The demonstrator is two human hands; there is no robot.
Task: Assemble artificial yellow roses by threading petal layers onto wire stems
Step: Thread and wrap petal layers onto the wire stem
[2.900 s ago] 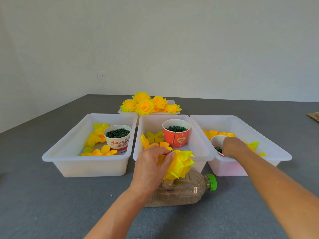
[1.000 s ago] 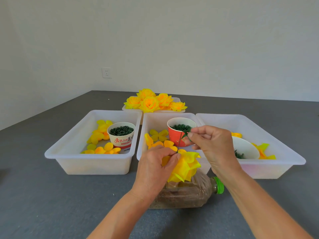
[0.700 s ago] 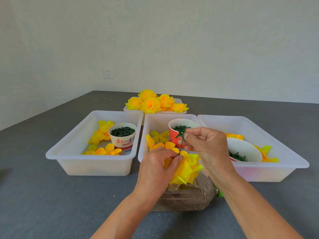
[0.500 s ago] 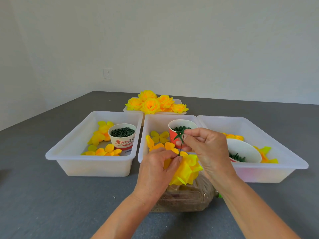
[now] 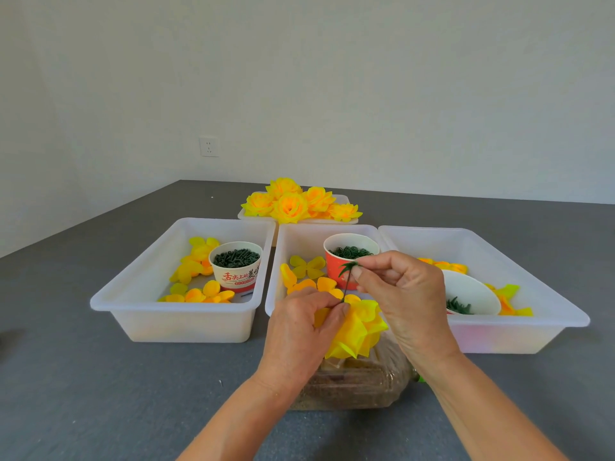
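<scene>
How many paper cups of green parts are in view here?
3, one per front tray: a white printed cup in the left tray, a red cup in the middle tray, and a tipped white cup in the right tray. None seems hidden.

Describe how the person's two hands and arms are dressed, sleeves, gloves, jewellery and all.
Both are bare. The left hand and right hand wear no gloves and show no rings. The forearms carry no sleeves, watch or bracelet as far as the picture's bottom edge.
</scene>
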